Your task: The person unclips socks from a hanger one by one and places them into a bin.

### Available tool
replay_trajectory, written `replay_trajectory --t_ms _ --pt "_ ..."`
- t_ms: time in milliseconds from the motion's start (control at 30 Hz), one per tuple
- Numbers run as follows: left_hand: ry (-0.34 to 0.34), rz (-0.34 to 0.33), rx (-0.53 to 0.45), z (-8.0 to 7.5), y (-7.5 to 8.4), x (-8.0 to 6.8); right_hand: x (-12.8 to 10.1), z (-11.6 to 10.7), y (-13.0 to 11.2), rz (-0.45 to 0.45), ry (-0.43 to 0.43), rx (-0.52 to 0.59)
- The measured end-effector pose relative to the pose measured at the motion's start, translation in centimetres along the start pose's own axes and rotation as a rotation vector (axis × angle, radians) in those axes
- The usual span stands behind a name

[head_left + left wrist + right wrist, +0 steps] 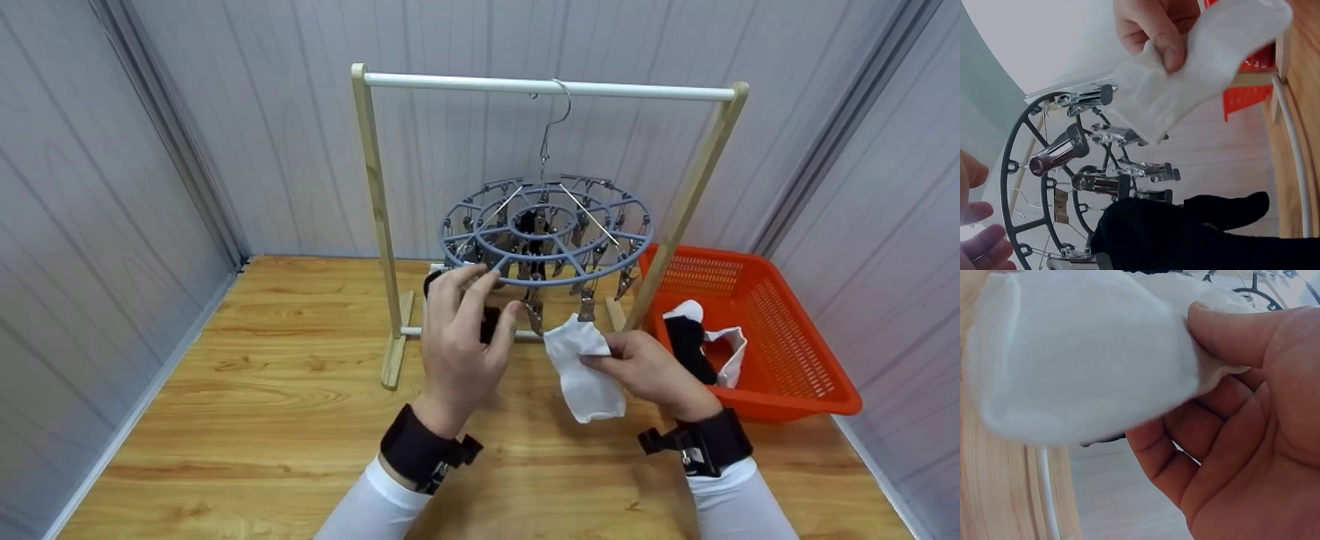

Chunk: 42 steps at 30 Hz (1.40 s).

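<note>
— With the right hand [649, 367], doing what?
— Pinching a white sock [592, 386] between thumb and curled fingers, at about five o'clock from the centre of the round clip hanger [537, 258] in the head view.
— And with the sock, placed where?
— Just below the hanger, between five and six o'clock, above the bench [285, 412]. Meeting a metal clip [586, 306] at the upper edge; impossible to tell whether gripped by it.
— With the left hand [461, 330]?
— Raised at about half past seven, fingers spread well apart and holding nothing, close to the hanger's rim. Hard to tell whether touching it.
— Anything round about?
— Beneath the hanger, black socks [1151, 233]. Towards twelve o'clock, a hook [566, 105] over a white rod [465, 82]. At four o'clock, on the bench, an orange-red basket [799, 352] with black and white socks [688, 345] inside.
</note>
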<state>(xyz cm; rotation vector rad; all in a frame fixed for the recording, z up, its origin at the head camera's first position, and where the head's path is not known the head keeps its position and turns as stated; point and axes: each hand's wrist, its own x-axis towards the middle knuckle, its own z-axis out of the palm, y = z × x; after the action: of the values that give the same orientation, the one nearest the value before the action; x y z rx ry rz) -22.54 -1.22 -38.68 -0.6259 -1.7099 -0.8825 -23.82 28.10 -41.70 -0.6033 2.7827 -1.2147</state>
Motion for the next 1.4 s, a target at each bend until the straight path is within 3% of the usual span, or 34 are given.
replay_trajectory --t_ms 267,467,667,867,1033,1100,1233,1333,1400 --pt "-0.092 -0.032 0.051 0.0 -0.5 -0.2 -0.2 -1.1 0.8 0.065 0.019 0.042" --pt "-0.099 -0.017 0.061 0.1 -0.4 -0.2 -0.7 -2.5 1.2 0.087 0.080 0.043" --pt "-0.117 -0.004 0.069 0.0 -0.2 -0.2 -1.2 -4.1 1.5 0.176 0.135 0.106" --pt "-0.119 0.003 0.045 0.2 0.0 -0.2 -2.2 -6.0 2.2 0.254 0.277 0.201" --pt "-0.118 0.011 0.042 0.3 0.1 -0.1 -2.9 -7.1 2.9 0.300 0.476 0.333" --pt "-0.123 0.011 0.044 0.2 0.2 -0.2 -3.0 -7.4 3.2 0.321 0.568 0.304" --pt "-0.134 0.010 0.052 0.2 0.2 -0.2 -3.0 -7.7 3.8 0.375 0.723 0.131" --pt "-0.142 0.008 0.057 0.1 0.2 -0.3 -3.0 -7.8 4.5 0.390 0.766 0.017" --pt "-0.142 0.008 0.058 0.0 0.1 -0.4 -2.9 -7.8 4.9 0.394 0.749 -0.019"
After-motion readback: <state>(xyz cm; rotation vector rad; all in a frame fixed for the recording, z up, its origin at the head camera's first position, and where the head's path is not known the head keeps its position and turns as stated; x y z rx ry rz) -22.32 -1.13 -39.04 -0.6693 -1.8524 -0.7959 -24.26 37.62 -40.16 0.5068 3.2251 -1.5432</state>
